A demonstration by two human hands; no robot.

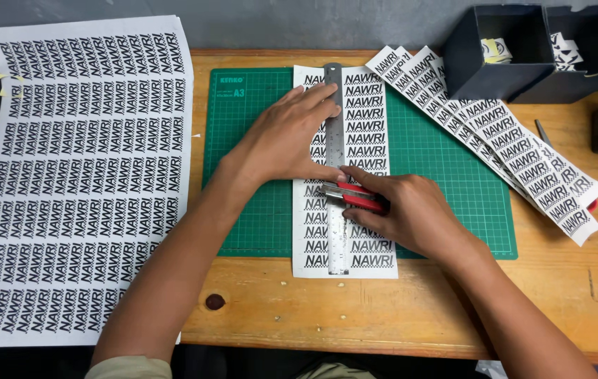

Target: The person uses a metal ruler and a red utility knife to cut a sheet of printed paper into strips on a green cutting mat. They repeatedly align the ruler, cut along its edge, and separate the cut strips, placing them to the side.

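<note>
Left hand [288,137] pins ruler [334,168]; right hand [411,214] holds knife [355,198] at its edge

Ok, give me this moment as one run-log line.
left hand: flat on metal ruler | right hand: holds red cutter at ruler edge | paper strip on green mat | cut strips at right

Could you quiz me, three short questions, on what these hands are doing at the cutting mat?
1. True or false: the left hand presses a metal ruler onto a printed strip.
2. What does the right hand hold?
3. Where do the cut strips lie: A left of the green mat, B right, C in a black box?

Key: 1 true. 2 a red cutter. 3 B.
</note>
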